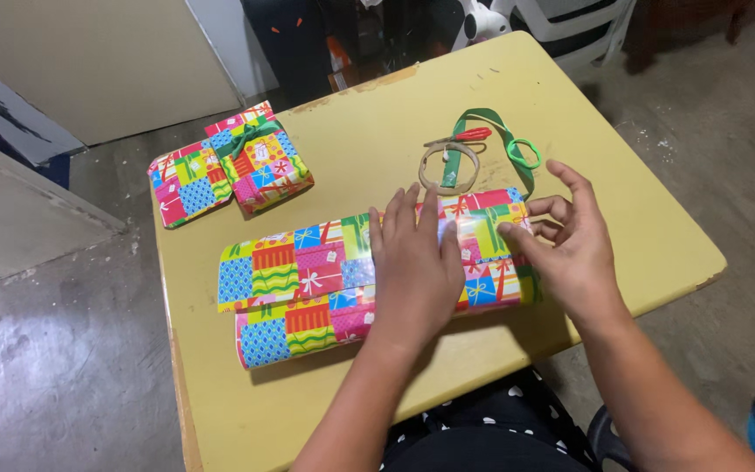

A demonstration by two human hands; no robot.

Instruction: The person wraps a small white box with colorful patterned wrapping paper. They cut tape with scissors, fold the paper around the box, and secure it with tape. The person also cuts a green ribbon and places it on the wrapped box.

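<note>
A long parcel [308, 288] in bright patchwork gift paper lies across the near side of the yellow table [377, 140]. The left hand [412, 262] presses flat on it, fingers spread, hiding the seam. The right hand [570, 245], open and loose, touches its right end.
</note>
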